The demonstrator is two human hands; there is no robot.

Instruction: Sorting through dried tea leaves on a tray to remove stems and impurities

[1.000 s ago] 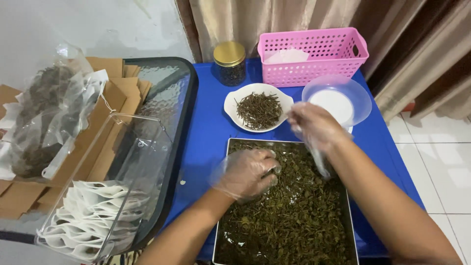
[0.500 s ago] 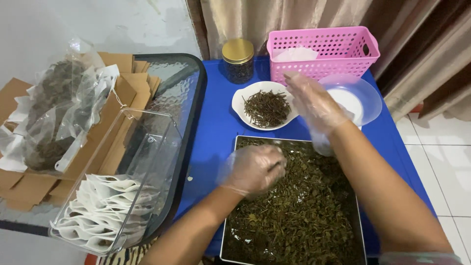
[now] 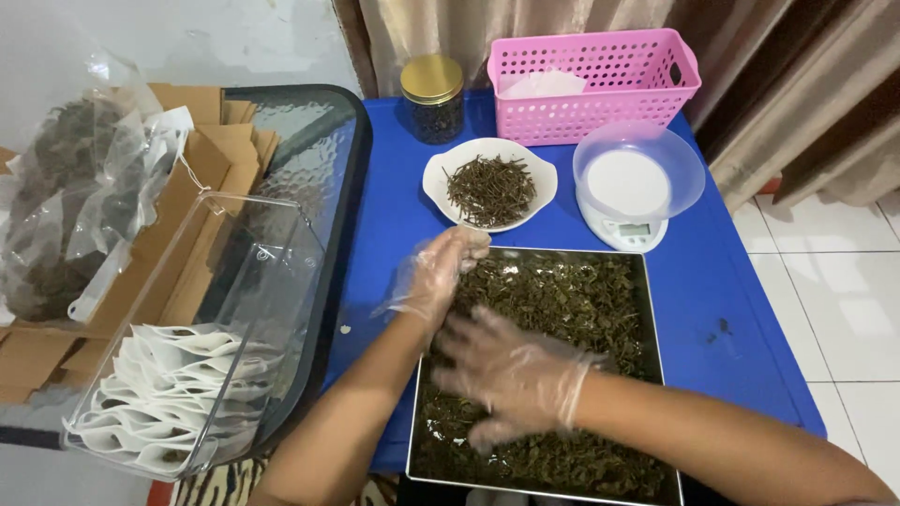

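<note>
Spreading flat over dried leaves (image 3: 562,309) in the near steel tray (image 3: 649,309), right hand (image 3: 511,375) has returned from the far dish; left hand (image 3: 441,272), loosely curled, touches the leaves' far-left edge.

Thin clear plastic gloves on left hand (image 3: 439,274) & right hand (image 3: 511,373), crinkled; forearms bare, no sleeves.

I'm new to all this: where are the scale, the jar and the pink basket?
scale (image 3: 626,229): head view, on its white base by the display.
jar (image 3: 432,111): head view, on its dark glass side.
pink basket (image 3: 600,114): head view, on its front wall.
</note>
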